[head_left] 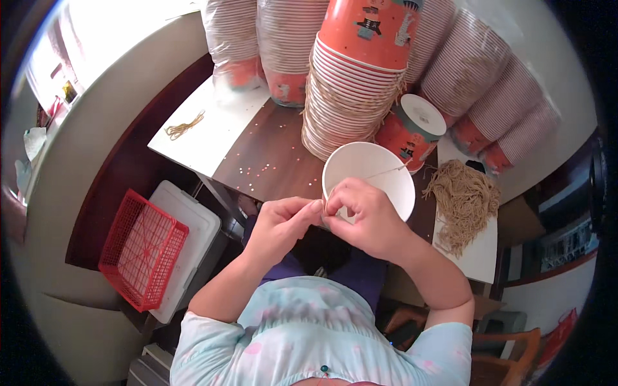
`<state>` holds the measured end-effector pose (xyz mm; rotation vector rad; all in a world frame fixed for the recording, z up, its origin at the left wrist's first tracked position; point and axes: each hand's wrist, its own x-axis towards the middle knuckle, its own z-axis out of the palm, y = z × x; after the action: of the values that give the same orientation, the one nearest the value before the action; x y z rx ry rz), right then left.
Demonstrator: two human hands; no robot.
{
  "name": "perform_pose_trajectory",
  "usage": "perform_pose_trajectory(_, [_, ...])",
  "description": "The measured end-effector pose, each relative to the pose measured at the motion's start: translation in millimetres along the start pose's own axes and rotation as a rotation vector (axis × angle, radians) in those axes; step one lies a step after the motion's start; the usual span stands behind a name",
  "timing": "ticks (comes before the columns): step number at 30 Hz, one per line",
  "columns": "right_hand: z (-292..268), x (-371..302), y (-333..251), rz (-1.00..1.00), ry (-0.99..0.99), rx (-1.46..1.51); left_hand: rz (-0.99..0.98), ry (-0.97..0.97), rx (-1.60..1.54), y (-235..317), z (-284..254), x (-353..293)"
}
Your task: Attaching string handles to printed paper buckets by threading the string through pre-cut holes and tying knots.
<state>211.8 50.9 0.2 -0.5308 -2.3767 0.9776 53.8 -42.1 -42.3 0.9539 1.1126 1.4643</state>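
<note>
A white-lined paper bucket stands mouth up at the table's near edge, tilted toward me. My right hand reaches over its near rim, thumb and fingers pinched on a thin tan cord. The cord's loose end sticks out across the bucket's mouth to the upper right. At the rim's near left side my left hand has thumb and forefinger pressed together, almost touching the right fingertips. What lies between the left fingers is too small to make out.
Behind the bucket rises a tall stack of orange buckets with cords hanging on it. An upturned bucket and a heap of tan cords lie right; a small cord bundle lies left. A red basket sits on a lidded bin.
</note>
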Motion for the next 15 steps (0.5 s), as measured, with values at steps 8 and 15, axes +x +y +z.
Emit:
perform_pose_trajectory(8, [-5,-6,-1,0.423,-0.162,0.410,-0.071,-0.003,-0.362,-5,2,7])
perform_pose_trajectory(15, [-6,7,6,0.483,-0.137,0.822,0.124,-0.062,-0.355,12,5,7])
